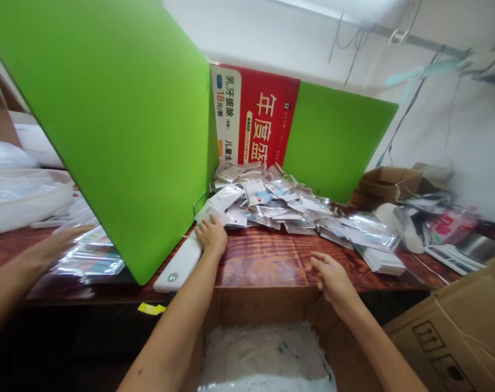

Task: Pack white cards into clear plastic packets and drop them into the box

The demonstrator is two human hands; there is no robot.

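In the head view, I locate the left hand (211,235) at centre, palm down over the upper end of the long white device (181,265), beside the pile of packets (267,202). Its fingers are bent and their undersides are hidden; I cannot tell whether they grasp anything. The hand also covers part of the device, which lies at a slant on the wooden table (267,256), left of centre.

The right hand (332,280) is right of centre, above the front table edge. Its fingers are loosely bent and released, with no item visible between them; motion blur softens their outline.

The pile occupies the middle of the frame, against the red poster (267,109), and hides the poster's lower part. Overlap prevents me from separating single packets. A stack of white cards (382,261) lies right of the pile.

At bottom centre, an open carton (267,302) contains white material (263,354); the lower frame edge cuts both off, and I cannot identify the contents.

At far left, a co-worker's hand (61,245) is blurred near glossy packages (94,258). The green panel (120,120) covers part of that area. Its finger state is unreadable.
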